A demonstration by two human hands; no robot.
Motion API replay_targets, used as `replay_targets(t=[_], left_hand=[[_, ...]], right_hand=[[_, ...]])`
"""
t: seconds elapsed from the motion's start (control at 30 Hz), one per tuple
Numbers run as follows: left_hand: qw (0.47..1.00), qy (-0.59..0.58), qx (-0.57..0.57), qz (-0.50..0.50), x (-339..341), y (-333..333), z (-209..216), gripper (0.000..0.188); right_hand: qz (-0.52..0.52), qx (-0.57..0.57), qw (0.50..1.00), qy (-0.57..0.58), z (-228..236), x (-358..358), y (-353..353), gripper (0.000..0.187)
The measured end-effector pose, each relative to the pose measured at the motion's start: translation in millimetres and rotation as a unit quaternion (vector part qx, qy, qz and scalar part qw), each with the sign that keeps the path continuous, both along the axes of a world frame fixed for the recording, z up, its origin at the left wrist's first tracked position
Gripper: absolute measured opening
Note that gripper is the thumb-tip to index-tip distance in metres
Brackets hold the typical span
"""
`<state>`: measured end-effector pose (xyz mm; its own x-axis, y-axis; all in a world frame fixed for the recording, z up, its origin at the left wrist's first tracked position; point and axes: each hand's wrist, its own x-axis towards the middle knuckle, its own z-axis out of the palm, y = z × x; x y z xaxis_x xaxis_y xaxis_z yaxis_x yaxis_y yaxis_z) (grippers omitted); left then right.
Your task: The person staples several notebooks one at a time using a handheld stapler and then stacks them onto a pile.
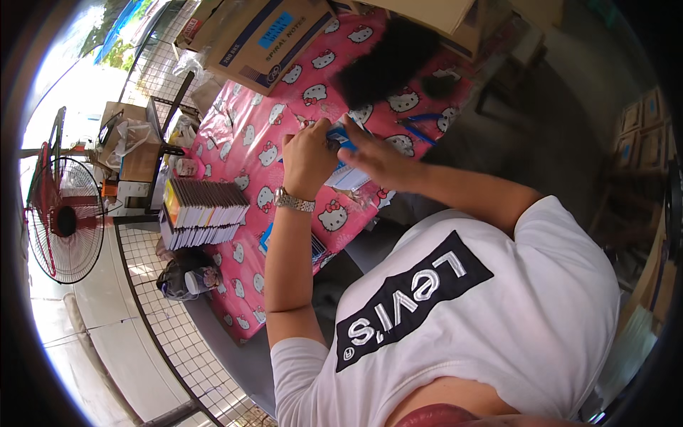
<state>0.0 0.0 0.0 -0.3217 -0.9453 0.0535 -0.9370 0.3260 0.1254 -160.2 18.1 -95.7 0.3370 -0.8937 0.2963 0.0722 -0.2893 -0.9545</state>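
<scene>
Over the middle of the table, my left hand (309, 162), a metal watch at its wrist, is closed with the fingers curled at a small blue piece (346, 135). Its exact kind is not clear. My right hand (384, 160) is blurred by motion, its fingers reaching over the same blue piece. Whether it grips that piece does not show. Just below both hands lies a stack of white-edged booklets (348, 178), partly covered by them. More booklets with dark and blue edges (317, 248) lie beside my left forearm.
A pink cloth with white cat faces (245, 135) covers the table. At left stand rows of notebooks (203, 213), a black bag (186, 274) and a fan (65, 220). Cardboard boxes (267, 43), a black cloth (388, 64) and blue pen-like items (420, 128) sit toward the far side.
</scene>
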Motion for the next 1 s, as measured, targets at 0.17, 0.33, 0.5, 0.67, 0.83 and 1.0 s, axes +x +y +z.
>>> replay_targets(t=[0.17,0.33,0.5,0.67,0.83,1.0], left_hand=[[1.000,0.012,-0.021,-0.013,-1.7,12.2,-5.6,0.027],[0.998,0.044,-0.021,-0.030,1.5,11.4,0.9,0.024],[0.996,0.073,-0.021,-0.052,1.2,11.3,3.4,0.021],[0.991,0.089,-0.078,-0.067,1.3,13.8,0.7,0.019],[0.983,0.119,-0.133,-0.035,-8.3,16.3,-14.7,0.015],[0.984,0.129,-0.110,-0.057,0.3,16.4,-9.7,0.014]], right_hand=[[0.066,-0.009,0.988,0.141,48.5,-61.8,-33.2,0.030],[-0.004,-0.233,0.962,0.143,54.8,-63.0,-49.7,0.018],[0.034,-0.224,0.960,0.164,57.1,-62.3,-52.6,0.017],[0.154,-0.147,0.965,0.155,63.1,-64.2,-68.3,0.019],[0.112,-0.273,0.949,0.115,61.2,-59.0,-71.6,0.031],[0.089,-0.281,0.948,0.118,54.3,-53.9,-71.9,0.034]])
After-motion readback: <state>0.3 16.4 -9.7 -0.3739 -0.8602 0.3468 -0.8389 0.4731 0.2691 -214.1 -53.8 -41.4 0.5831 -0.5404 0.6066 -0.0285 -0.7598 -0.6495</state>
